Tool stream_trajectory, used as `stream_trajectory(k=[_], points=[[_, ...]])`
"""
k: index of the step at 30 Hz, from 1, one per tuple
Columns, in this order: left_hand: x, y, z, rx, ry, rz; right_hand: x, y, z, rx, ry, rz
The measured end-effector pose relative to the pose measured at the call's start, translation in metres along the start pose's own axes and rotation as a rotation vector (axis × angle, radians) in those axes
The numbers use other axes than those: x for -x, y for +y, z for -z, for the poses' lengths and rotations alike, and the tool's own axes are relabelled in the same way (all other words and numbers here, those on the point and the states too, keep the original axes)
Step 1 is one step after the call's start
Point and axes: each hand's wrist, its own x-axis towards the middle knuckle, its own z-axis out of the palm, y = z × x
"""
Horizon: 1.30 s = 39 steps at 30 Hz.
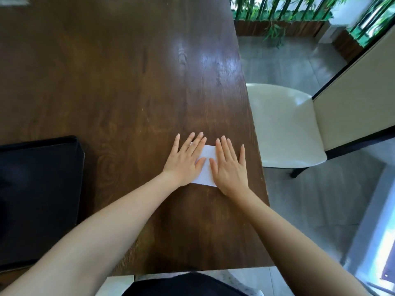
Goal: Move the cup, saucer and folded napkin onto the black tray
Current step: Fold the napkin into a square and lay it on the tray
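A white napkin (pixel 207 167) lies flat on the dark wooden table (pixel 119 86), near its right edge. My left hand (pixel 185 160) rests palm down on the napkin's left part, fingers spread. My right hand (pixel 229 168) lies palm down on its right part, fingers spread too. Only a strip of napkin shows between the two hands. The black tray (pixel 38 199) sits at the left side of the table, with nothing visible on it. No cup or saucer is in view.
A cream chair seat (pixel 284 127) with dark legs stands right of the table. Behind it rises a cream panel (pixel 352 107). Grey floor tiles and a planter of green bamboo (pixel 282 16) lie beyond the table's right edge.
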Motion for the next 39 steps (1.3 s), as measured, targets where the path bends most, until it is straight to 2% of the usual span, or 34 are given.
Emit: stream_trajectory(k=[5, 7, 9, 11, 13, 15, 18, 20, 22, 28, 32, 34, 37, 38, 39], points=[[-0.011, -0.030, 0.010, -0.114, 0.005, -0.328, 0.026, -0.008, 0.004, 0.043, -0.052, -0.064], [-0.015, -0.040, 0.020, -0.154, 0.078, -0.376, 0.033, -0.009, 0.008, -0.024, -0.087, -0.063], [-0.012, -0.047, 0.031, -0.069, 0.220, -0.200, 0.035, -0.002, 0.018, -0.267, -0.089, -0.124], [0.003, -0.048, 0.039, 0.169, 0.350, 0.126, 0.028, 0.016, 0.034, -0.567, 0.017, -0.256], [0.024, -0.033, 0.040, 0.356, 0.417, 0.404, 0.015, 0.033, 0.048, -0.679, 0.111, -0.339], [0.041, 0.001, 0.035, 0.436, 0.390, 0.526, -0.002, 0.034, 0.053, -0.546, 0.141, -0.187], [0.047, 0.055, 0.024, 0.470, 0.264, 0.590, -0.023, 0.013, 0.043, -0.212, 0.028, 0.373], [0.044, 0.076, 0.011, 0.456, 0.190, 0.658, -0.030, 0.006, 0.027, -0.006, -0.083, 0.623], [0.044, 0.083, -0.002, 0.397, 0.120, 0.686, -0.033, 0.011, 0.013, 0.076, -0.142, 0.678], [0.043, 0.081, -0.016, 0.279, 0.078, 0.645, -0.042, 0.025, 0.004, 0.030, -0.147, 0.747], [0.045, 0.075, -0.011, 0.262, 0.021, 0.566, -0.039, 0.021, 0.010, 0.011, -0.158, 0.682], [0.054, 0.071, -0.004, 0.368, 0.088, 0.549, -0.035, 0.017, 0.015, -0.091, -0.188, 0.584], [0.076, 0.066, 0.011, 0.749, 0.388, 0.774, -0.027, 0.017, 0.024, -0.290, -0.121, 0.368], [0.081, 0.065, 0.017, 0.901, 0.428, 0.906, -0.024, 0.018, 0.027, -0.320, -0.065, 0.280], [0.083, 0.063, 0.023, 1.084, 0.399, 1.042, -0.021, 0.018, 0.028, -0.334, -0.041, 0.205]])
